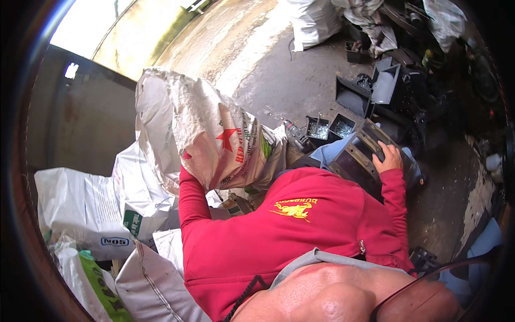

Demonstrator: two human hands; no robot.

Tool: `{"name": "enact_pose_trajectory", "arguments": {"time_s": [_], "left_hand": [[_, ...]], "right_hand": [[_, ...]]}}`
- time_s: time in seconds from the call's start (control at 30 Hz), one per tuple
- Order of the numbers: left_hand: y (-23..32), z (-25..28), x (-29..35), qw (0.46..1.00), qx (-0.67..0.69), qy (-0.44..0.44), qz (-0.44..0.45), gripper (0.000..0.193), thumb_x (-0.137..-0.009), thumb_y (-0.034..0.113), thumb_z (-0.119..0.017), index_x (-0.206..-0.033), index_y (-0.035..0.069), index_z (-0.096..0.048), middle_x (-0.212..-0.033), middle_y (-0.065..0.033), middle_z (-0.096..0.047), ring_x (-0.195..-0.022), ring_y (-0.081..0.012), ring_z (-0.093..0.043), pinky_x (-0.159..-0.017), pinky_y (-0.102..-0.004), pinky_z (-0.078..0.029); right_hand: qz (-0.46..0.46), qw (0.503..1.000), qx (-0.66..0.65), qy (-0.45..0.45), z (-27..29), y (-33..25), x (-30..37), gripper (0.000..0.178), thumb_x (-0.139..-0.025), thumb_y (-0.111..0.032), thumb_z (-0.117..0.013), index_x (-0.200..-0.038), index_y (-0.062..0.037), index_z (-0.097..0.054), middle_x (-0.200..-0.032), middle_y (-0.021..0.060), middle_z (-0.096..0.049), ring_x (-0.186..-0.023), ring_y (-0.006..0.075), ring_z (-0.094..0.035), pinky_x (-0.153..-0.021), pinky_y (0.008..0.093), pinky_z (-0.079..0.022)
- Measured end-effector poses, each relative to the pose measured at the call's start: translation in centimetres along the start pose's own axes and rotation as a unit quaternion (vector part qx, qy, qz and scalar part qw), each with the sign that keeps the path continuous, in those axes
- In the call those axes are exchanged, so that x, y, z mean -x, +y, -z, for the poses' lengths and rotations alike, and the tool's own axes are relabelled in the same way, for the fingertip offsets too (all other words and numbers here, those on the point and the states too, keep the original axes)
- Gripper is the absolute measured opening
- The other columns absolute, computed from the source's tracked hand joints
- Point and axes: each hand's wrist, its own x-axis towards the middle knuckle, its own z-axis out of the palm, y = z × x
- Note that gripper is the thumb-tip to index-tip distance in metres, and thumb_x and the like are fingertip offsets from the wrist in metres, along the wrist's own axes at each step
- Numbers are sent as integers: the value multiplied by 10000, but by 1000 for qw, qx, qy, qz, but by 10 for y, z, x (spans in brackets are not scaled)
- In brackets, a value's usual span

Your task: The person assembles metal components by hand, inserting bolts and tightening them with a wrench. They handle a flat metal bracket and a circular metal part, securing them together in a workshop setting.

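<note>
A dark rectangular casing with raised strips and slots along its upper face lies tilted across my lap, over blue trousers. My right hand grips its right side, fingers laid over the edge. My left arm, in a red sleeve, reaches into a large crumpled white woven sack printed with a red star. The sack's wall hides my left hand, so its fingers and anything they hold cannot be seen.
Two small black bins of shiny small metal pieces stand beyond my lap, beside a power tool. Black casings pile up at the right. More white sacks lie at the left, and another sack stands farther off.
</note>
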Motion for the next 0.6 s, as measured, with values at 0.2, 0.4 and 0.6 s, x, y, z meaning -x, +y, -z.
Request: {"name": "enact_pose_trajectory", "arguments": {"time_s": [0.2, 0.4, 0.6], "left_hand": [[-4, 4, -8, 1000, 24, 0, -18, 208, -902, 203, -608, -1002, 35, -678, -959, -67, -682, -853, -174, -640, -763, -304, -500], [-7, 42, -8, 987, 131, 30, -84, 195, -907, 162, -616, -1015, 9, -673, -979, -65, -676, -860, -158, -632, -768, -285, -498], [40, 164, 5, 887, 383, 50, -252, 185, -911, 120, -623, -1027, -16, -668, -998, -63, -671, -867, -143, -625, -774, -266, -497]], "right_hand": [[-8, 1000, -6, 11, 4, -1, 2, 466, -714, -244, -726, -1158, -138, -633, -996, 85, -593, -968, 302, -551, -860, 400, -463], [-11, 1000, -26, 0, 4, -7, 3, 462, -717, -247, -724, -1158, -140, -631, -993, 81, -598, -970, 302, -553, -859, 397, -463], [-4, 1000, -13, 20, 8, -4, 8, 464, -715, -238, -727, -1157, -134, -631, -978, 82, -595, -967, 301, -553, -850, 396, -462]]}}
